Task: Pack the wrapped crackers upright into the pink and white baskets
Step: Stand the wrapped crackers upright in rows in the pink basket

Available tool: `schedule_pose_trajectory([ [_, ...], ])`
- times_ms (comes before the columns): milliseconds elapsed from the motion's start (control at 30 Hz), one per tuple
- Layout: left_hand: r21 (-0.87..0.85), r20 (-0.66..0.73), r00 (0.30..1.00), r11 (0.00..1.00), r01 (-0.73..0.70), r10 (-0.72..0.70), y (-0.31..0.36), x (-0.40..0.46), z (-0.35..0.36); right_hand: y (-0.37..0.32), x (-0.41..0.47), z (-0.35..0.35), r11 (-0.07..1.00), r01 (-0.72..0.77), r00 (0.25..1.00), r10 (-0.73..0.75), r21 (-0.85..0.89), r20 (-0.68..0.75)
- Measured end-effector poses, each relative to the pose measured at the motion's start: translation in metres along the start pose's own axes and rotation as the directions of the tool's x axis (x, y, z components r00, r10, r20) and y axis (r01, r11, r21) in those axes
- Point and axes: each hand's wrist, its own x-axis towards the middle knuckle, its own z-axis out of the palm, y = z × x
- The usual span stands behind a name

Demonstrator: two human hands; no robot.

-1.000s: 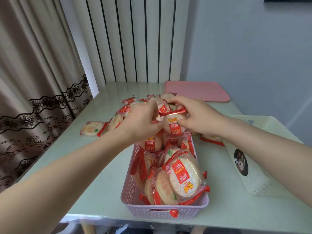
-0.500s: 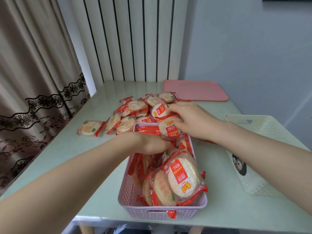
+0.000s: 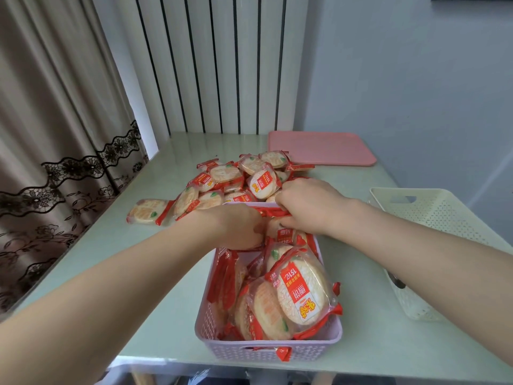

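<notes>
Pink basket (image 3: 266, 350) is packed with wrapped crackers (image 3: 302, 293), mostly upright. White basket (image 3: 433, 215) contents hidden. Loose pile (image 3: 236, 179) is left on worktop (image 3: 166, 273). A cracker is gripped by right hand (image 3: 308, 207); left hand (image 3: 238, 226) is curled, hold unclear.

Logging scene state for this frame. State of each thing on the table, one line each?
Pink basket: upright, partly filled with wrapped crackers, most standing on edge.
White basket: upright at the table's right edge; no crackers visible in it.
Loose cracker pile: heaped on the table behind the pink basket.
Pink tray: flat, bare.
Left hand: inside the pink basket's far end, among the packs.
Right hand: gripping a cracker pack at that end.
</notes>
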Motion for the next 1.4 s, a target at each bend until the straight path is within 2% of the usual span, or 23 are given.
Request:
schedule_pose_trajectory([
  [67,-0.003,0.006,1.000,1.000,0.012,-0.012,0.000,0.003,0.001,-0.004,0.000,0.002,0.999,0.006,1.000,-0.006,-0.038,-0.009],
  [167,0.006,0.089,0.996,1.000,0.000,-0.001,-0.001,0.010,0.006,-0.009,0.005,0.009,0.999,-0.048,0.996,0.048,-0.005,0.070],
  [267,-0.070,0.168,0.986,0.998,-0.009,0.020,-0.006,0.015,0.013,-0.012,0.009,0.016,0.997,-0.079,0.994,0.077,0.017,0.081],
  [533,-0.196,0.155,0.987,0.980,-0.017,0.049,-0.003,0.014,0.022,-0.002,-0.007,0.003,0.954,-0.052,0.996,0.027,0.296,0.089],
  [667,-0.166,0.073,0.994,0.984,-0.063,0.076,-0.002,0.009,0.013,0.000,-0.008,0.006,0.949,-0.064,0.992,0.027,0.310,0.125],
  [767,-0.074,-0.096,0.990,0.991,-0.115,0.108,-0.009,0.001,0.003,0.003,-0.008,-0.003,0.919,-0.105,0.989,0.056,0.381,0.136],
  [867,-0.059,-0.268,0.955,0.988,-0.144,0.124,-0.019,-0.009,-0.011,0.003,-0.010,-0.016,0.761,-0.168,0.986,0.124,0.627,0.113],
  [933,-0.070,-0.335,0.934,0.986,-0.154,0.122,-0.027,-0.014,-0.017,0.001,-0.011,-0.021,0.632,-0.238,0.970,0.111,0.737,0.217],
  [1033,-0.029,-0.374,0.921,0.991,-0.132,0.112,-0.035,-0.017,-0.018,-0.001,-0.011,-0.015,0.552,-0.350,0.924,0.070,0.757,0.376],
  [1100,0.060,-0.381,0.918,0.994,-0.090,0.106,-0.037,-0.018,-0.018,-0.002,-0.011,-0.011,0.524,-0.368,0.916,0.062,0.768,0.397],
  [1233,0.216,-0.385,0.918,0.976,-0.010,0.095,-0.033,-0.019,-0.017,-0.011,-0.015,-0.016,0.607,-0.333,0.917,0.029,0.721,0.399],
  [1400,0.300,-0.341,0.939,0.952,0.061,0.047,-0.016,-0.012,-0.005,-0.034,-0.017,-0.027,0.822,-0.216,0.880,-0.070,0.527,0.469],
])
